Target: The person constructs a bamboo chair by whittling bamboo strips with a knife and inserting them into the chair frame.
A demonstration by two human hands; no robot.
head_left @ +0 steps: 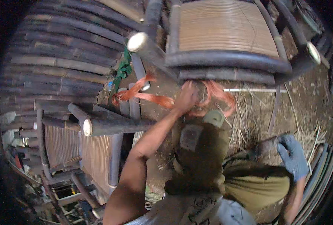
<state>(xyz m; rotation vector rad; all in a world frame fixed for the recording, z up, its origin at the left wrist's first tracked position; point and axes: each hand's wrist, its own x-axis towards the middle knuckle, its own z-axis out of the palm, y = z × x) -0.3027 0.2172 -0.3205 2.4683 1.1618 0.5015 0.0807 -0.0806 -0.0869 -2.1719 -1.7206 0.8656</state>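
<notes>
My bare left hand (188, 98) reaches forward to a long skein of orange twine (220, 98), its fingers closed on the strands. The skein spreads to both sides of the hand over the ground. Just beyond my fingertips lies the front rail (230, 75) of a dark bamboo chair, whose panel of thin tan slats (222, 26) faces up. My right hand (292, 155), in a blue-grey glove, hangs beside my bent knee at the right. Its fingers are loosely apart, and nothing shows in them.
A second bamboo chair (95, 150) stands at the left. Dark bamboo poles (61, 60) line the far left, with green leaves (122, 71) near their ends. Thin pale strips (249, 123) litter the ground at right. More poles (320, 183) lie beyond my right arm.
</notes>
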